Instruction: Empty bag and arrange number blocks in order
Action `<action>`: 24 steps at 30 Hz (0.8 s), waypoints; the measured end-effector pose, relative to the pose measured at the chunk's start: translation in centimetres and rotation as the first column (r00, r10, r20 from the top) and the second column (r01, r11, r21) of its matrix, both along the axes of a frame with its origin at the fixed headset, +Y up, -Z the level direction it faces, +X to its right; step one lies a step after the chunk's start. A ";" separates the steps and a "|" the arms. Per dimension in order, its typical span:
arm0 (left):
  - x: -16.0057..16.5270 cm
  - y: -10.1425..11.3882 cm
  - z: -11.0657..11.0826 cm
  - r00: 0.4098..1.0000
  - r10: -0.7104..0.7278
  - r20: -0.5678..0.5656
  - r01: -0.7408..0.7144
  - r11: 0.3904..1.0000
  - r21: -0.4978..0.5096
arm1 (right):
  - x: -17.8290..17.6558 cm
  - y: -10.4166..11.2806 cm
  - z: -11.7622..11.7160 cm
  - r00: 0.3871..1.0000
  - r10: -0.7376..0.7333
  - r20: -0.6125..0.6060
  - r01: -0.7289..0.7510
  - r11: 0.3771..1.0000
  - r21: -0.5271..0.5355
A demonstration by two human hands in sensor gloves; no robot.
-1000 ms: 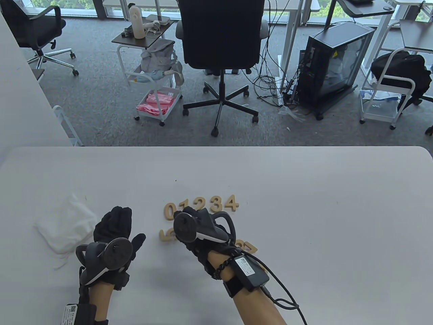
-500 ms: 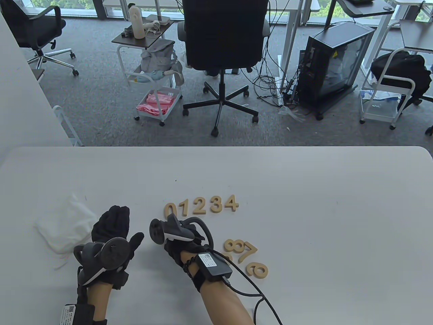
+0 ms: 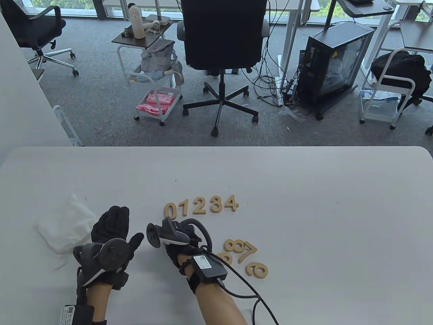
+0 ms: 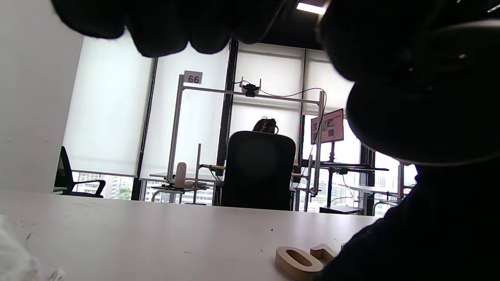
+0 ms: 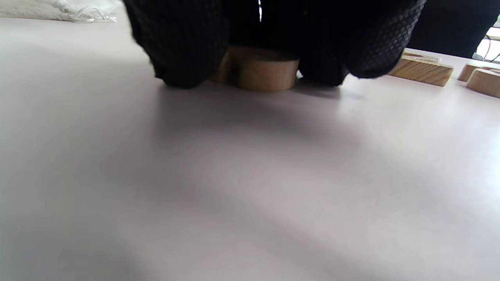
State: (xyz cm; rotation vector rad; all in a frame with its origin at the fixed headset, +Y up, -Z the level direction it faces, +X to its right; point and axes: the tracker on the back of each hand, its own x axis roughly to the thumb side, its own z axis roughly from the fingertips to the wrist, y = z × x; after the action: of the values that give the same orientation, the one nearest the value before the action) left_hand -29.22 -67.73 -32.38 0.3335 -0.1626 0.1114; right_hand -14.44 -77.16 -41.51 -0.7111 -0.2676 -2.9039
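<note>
Wooden number blocks 0 [image 3: 170, 210], 1 [image 3: 183, 207], 2 [image 3: 199, 205], 3 [image 3: 216, 204] and 4 [image 3: 231, 203] lie in a row on the white table [image 3: 321, 210]. Blocks 8 [image 3: 234, 245], 7 [image 3: 249, 251] and 6 [image 3: 257, 270] lie loose to the right of my right hand [image 3: 184, 237]. That hand reaches down below the row; in the right wrist view its fingers [image 5: 332, 50] and thumb pinch a wooden number block [image 5: 259, 72] that stands on the table, its figure hidden. My left hand [image 3: 113, 225] lies flat beside it and holds nothing. The white bag [image 3: 64, 226] lies crumpled at the left.
Another block [image 3: 226, 259] peeks out from behind the right wrist's sensor box and cable. A black office chair [image 3: 223, 34] stands beyond the table's far edge, with carts, a computer case and cables on the floor.
My right hand has drawn back left and towards me, uncovering the 8, 7 and 6. The 5 block seen at its left earlier is now covered by it. The left hand barely moved.
</note>
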 end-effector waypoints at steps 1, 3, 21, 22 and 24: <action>0.0 0.0 0.0 1.000 0.000 0.000 0.000 1.000 0.000 | 0.0 0.0 0.0 1.000 -0.002 0.001 0.002 1.000 0.002; 0.0 0.0 0.0 1.000 0.001 0.000 -0.001 1.000 0.001 | 0.0 -0.1 -0.1 1.000 -0.001 -0.006 0.001 1.000 0.002; 0.0 0.2 0.2 1.000 0.000 0.003 0.000 1.000 0.011 | 8.2 9.1 -1.0 0.917 -0.376 0.134 0.384 0.923 -0.037; 0.0 0.2 0.2 1.000 0.000 0.003 0.000 1.000 0.011 | 9.0 9.8 -0.9 0.911 -0.389 0.140 0.396 0.918 -0.028; 0.0 0.2 0.2 1.000 -0.002 0.002 0.002 1.000 0.010 | 10.9 11.6 -0.5 0.890 -0.428 0.156 0.435 0.901 -0.010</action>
State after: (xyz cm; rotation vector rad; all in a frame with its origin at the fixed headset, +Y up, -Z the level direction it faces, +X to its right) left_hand -29.18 -67.54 -32.21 0.3436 -0.1654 0.1091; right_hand -3.51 -65.61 -42.05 -0.6249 -0.2135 -3.3956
